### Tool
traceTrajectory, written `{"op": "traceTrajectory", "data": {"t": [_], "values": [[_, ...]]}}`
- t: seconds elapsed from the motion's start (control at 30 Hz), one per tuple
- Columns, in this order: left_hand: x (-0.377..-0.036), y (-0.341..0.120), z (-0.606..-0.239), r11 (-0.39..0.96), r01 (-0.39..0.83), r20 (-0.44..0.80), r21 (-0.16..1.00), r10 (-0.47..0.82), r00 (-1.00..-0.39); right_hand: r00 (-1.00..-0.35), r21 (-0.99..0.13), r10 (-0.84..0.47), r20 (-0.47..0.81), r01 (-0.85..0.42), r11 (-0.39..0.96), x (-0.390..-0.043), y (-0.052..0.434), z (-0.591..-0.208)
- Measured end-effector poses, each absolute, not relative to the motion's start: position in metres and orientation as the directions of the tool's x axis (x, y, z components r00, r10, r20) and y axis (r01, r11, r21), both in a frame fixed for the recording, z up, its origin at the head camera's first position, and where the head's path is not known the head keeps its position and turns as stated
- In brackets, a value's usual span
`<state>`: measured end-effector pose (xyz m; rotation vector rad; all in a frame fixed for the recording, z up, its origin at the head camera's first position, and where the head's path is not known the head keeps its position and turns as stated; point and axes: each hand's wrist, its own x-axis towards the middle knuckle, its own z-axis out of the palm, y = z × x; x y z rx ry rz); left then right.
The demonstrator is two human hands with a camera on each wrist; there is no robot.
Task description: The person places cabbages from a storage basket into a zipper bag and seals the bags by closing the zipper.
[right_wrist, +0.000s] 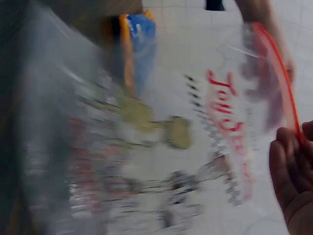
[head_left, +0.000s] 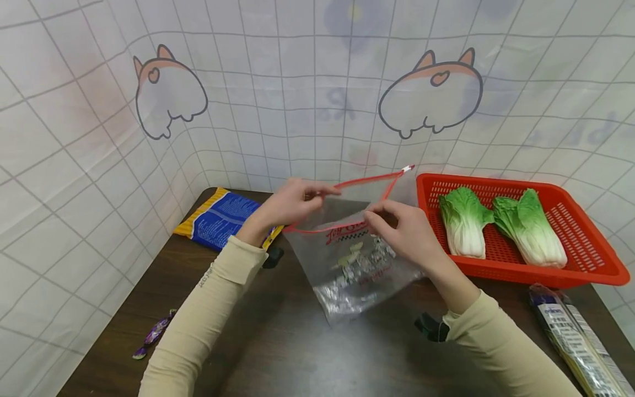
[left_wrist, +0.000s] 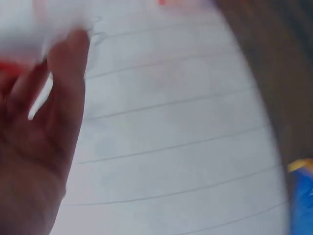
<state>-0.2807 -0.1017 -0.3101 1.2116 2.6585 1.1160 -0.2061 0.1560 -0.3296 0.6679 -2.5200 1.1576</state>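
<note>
A clear slider zip bag (head_left: 354, 275) with a red rim and red lettering hangs above the table, its mouth spread apart. My right hand (head_left: 409, 231) pinches the front red rim between thumb and fingers; the right wrist view shows this hand (right_wrist: 293, 181) at the rim's edge. At the left side of the mouth is my left hand (head_left: 295, 204), its index finger stretched across the opening. In the left wrist view the left hand (left_wrist: 54, 117) is blurred, with fairly straight fingers and a bit of red rim behind them. The white slider (head_left: 408, 169) sits at the upper right corner.
A red basket (head_left: 501, 270) at the right holds two Chinese cabbages (head_left: 466, 223). A blue and yellow packet (head_left: 220, 220) lies back left, and a purple wrapped candy (head_left: 156, 333) front left. Long clear-wrapped packages (head_left: 575, 336) lie front right. A patterned curtain (head_left: 297, 110) closes off the back.
</note>
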Motion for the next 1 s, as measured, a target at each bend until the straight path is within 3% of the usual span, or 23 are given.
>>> {"op": "traceTrajectory", "data": {"t": [0.07, 0.17, 0.27, 0.33, 0.37, 0.43, 0.53, 0.63, 0.83, 1.0], "values": [[-0.274, -0.100, -0.289, 0.457, 0.720, 0.428, 0.523, 0.590, -0.685, -0.802, -0.612, -0.273, 0.530, -0.585, 0.532, -0.204, 0.155, -0.325], [-0.261, -0.095, -0.262, 0.458, 0.825, 0.685, 0.332, 0.484, -0.544, -0.773, -0.634, -0.249, 0.584, -0.625, 0.455, -0.203, 0.155, -0.322], [-0.247, -0.087, -0.252, 0.503, 0.856, 0.822, 0.120, 0.433, -0.370, -0.836, -0.746, -0.236, 0.495, -0.549, 0.378, -0.202, 0.156, -0.329], [-0.241, -0.080, -0.261, 0.537, 0.843, 0.821, 0.030, 0.467, -0.327, -0.894, -0.826, -0.254, 0.368, -0.440, 0.352, -0.201, 0.158, -0.339], [-0.239, -0.077, -0.270, 0.553, 0.833, 0.791, 0.002, 0.509, -0.339, -0.917, -0.858, -0.270, 0.293, -0.377, 0.350, -0.200, 0.160, -0.346], [-0.236, -0.072, -0.295, 0.584, 0.811, 0.667, -0.026, 0.615, -0.421, -0.939, -0.895, -0.311, 0.146, -0.260, 0.362, -0.199, 0.163, -0.362], [-0.235, -0.068, -0.337, 0.609, 0.793, 0.385, -0.024, 0.738, -0.555, -0.927, -0.908, -0.374, -0.020, -0.140, 0.396, -0.195, 0.168, -0.385], [-0.235, -0.065, -0.368, 0.613, 0.790, 0.193, 0.018, 0.773, -0.604, -0.905, -0.902, -0.416, -0.094, -0.099, 0.419, -0.192, 0.173, -0.401], [-0.238, -0.061, -0.384, 0.589, 0.806, 0.175, 0.066, 0.788, -0.590, -0.901, -0.842, -0.435, -0.011, -0.226, 0.490, -0.190, 0.176, -0.414], [-0.243, -0.060, -0.369, 0.606, 0.795, 0.264, -0.019, 0.770, -0.581, -0.900, -0.688, -0.424, 0.102, -0.372, 0.623, -0.187, 0.173, -0.414]]}}
